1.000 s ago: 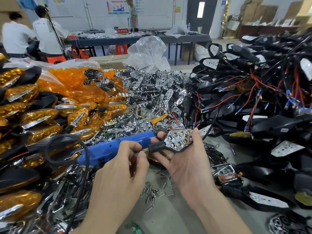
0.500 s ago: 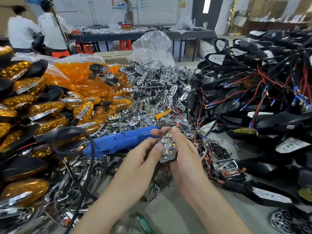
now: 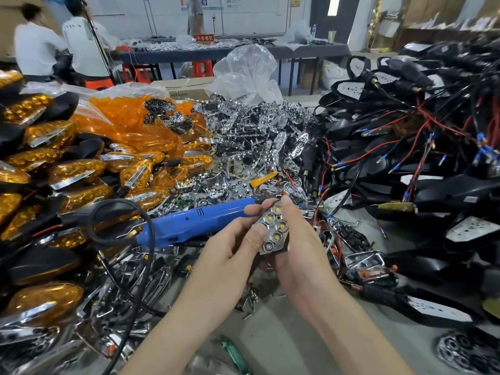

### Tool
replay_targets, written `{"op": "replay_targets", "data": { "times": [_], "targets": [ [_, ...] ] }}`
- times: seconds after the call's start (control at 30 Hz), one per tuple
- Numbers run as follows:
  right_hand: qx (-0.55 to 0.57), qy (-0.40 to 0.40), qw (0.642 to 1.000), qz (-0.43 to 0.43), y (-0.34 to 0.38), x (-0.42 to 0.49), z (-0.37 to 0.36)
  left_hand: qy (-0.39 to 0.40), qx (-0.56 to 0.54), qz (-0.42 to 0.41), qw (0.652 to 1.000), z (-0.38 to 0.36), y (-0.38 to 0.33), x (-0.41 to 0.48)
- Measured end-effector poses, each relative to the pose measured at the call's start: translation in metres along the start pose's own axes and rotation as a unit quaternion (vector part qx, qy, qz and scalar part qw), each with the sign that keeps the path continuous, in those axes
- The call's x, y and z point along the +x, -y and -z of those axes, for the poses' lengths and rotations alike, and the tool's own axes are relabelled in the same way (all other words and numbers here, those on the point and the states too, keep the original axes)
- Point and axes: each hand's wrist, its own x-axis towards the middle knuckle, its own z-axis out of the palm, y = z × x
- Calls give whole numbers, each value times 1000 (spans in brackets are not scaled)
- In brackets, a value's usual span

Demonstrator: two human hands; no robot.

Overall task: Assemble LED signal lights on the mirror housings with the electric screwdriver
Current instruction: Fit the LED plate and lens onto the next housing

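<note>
Loose screws (image 3: 251, 299) lie on the table (image 3: 284, 342) between the forearms. Just beyond, the LED signal light (image 3: 274, 230) stands on end between both hands. The left hand (image 3: 224, 247) pinches its left edge, thumb pressed flat. The right hand (image 3: 303, 253) curls round its right side and back. The electric screwdriver (image 3: 194, 223) lies just behind, its tip hidden by the fingers. The black mirror housings (image 3: 405, 169) are heaped far right.

The tip of the screwdriver (image 3: 194, 223) is hidden behind the right hand (image 3: 303, 250) and the LED plate (image 3: 274, 230), its cord (image 3: 150, 255) is cut off by the bottom edge, and the far workers (image 3: 38, 47) are blurred.
</note>
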Motion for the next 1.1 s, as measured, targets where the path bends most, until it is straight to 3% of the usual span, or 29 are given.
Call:
{"op": "replay_targets", "data": {
  "times": [0.17, 0.47, 0.8, 1.1],
  "targets": [
    [97, 4, 993, -60, 7, 1, 0, 14, -44, 36, 998, -1, -3, 0],
    [100, -22, 992, -70, 3, 7, 3, 15, -65, 88, 994, 4, 2, 0],
    [150, -41, 986, -57, 5, 14, 5, 4, 32, 43, 999, 4, 7, -5],
    [185, -7, 982, -46, 6, 11, 7, 7, 41, 28, 999, 3, 4, -6]
  ]
}}
